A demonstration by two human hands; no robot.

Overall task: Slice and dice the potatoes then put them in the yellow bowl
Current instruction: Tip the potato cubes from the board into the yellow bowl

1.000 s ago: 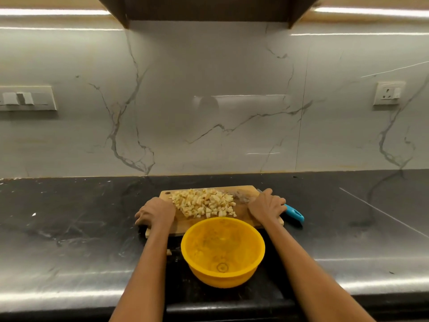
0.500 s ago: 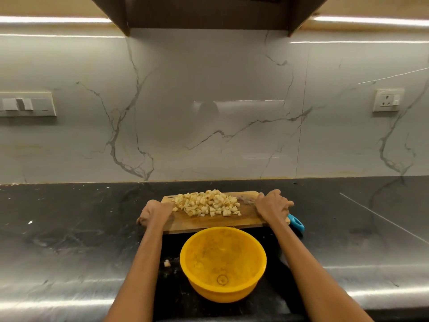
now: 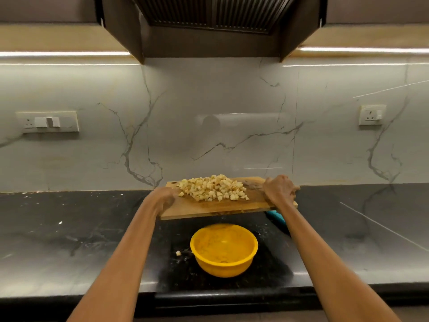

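— Condition of the produce?
— Diced potatoes (image 3: 212,188): pale cubes heaped on a wooden cutting board (image 3: 218,206) held above the counter; one stray cube (image 3: 178,253) lies beside the yellow bowl (image 3: 224,249).
— Any legible markings?
— None readable.
— Hands?
— Left hand (image 3: 165,199) grips the board's left edge; right hand (image 3: 279,190) curls over its right end.

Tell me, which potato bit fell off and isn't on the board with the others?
The lone potato cube lying on the dark counter, just left of the yellow bowl. All the other diced potatoes sit piled on the wooden board.
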